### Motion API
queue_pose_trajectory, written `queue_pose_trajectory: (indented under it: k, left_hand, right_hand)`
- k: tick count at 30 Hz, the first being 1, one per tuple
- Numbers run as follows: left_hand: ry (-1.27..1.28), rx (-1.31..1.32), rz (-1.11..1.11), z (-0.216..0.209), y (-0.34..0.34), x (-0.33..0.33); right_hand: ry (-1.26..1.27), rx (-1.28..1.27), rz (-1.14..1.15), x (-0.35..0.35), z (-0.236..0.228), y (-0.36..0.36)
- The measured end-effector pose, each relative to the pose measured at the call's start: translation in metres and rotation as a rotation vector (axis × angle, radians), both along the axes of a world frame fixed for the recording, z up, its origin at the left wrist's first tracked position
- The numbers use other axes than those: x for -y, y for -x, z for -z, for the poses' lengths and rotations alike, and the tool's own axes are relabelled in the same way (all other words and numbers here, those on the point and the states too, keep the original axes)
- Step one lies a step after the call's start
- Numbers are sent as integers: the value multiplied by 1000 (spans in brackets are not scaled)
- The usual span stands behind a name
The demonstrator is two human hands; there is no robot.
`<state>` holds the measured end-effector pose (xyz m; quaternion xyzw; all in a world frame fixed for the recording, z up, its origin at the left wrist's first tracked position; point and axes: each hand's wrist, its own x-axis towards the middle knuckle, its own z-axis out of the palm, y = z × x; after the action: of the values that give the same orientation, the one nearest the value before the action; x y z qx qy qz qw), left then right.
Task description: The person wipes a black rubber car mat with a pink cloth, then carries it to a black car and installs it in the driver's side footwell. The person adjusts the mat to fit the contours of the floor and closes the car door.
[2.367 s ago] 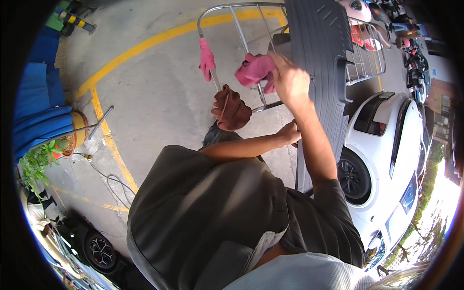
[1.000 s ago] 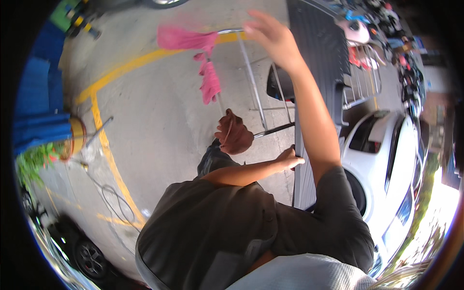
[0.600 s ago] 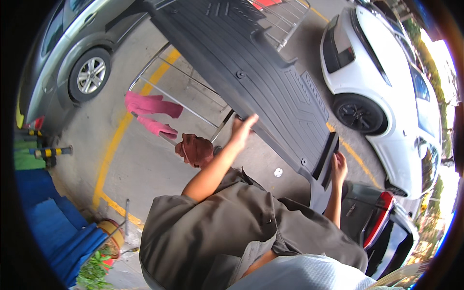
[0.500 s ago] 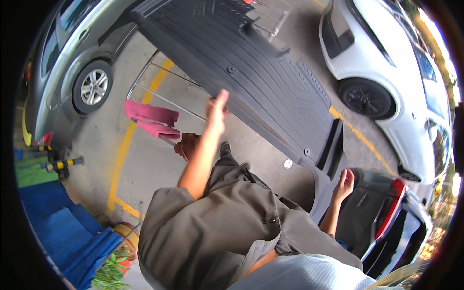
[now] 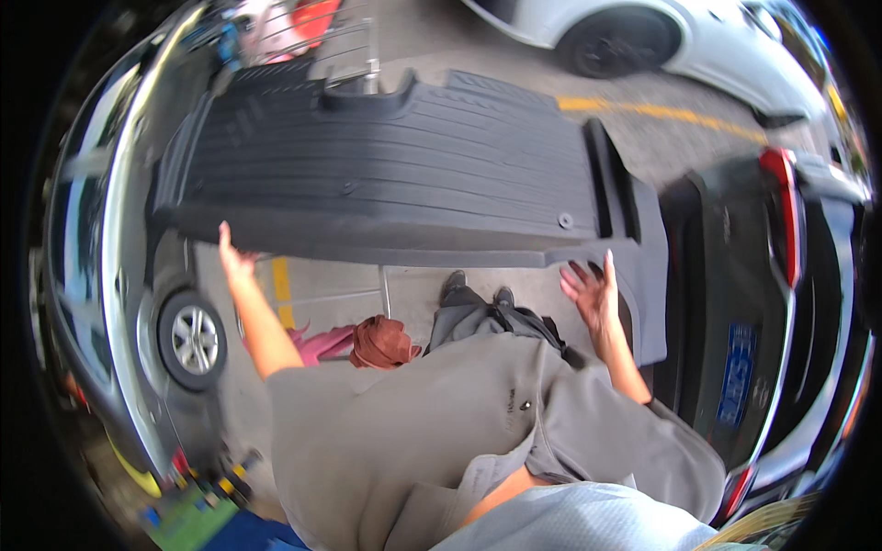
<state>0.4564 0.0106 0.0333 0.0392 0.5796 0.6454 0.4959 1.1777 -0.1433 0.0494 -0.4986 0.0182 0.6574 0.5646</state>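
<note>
Mat lies across the rack in front of you. Your left hand is at the near edge, can't tell if it's gripping; right hand is spread wide, holding nothing. Swing it right and it might scrape the dark car.

A big ribbed dark mat lies right across a thin metal rack, whose bars poke out past both long edges. Over here, pink cloth and a brown cloth sit bunched at the rack's near side. Beneath, it's grey concrete floor, painted with yellow lines.
</note>
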Motion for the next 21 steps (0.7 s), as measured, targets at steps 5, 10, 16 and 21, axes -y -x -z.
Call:
queue_pose_trajectory:
  k: [5,10,16,21]
  left_hand:
    - [-135,-61,20,10,31,-19]
    - [-212,-197,-79,-53,-2,-30]
    - [-447,-464,-36,-207,-73,-18]
    - [-552,-660,202,-290,-147,19]
  right_hand:
    - [102,28,133,-32,30,10]
    - [25,50,337,-41,63,9]
    - [-111,-163,528,39,86,8]
    - [30,-237,713,148,112,40]
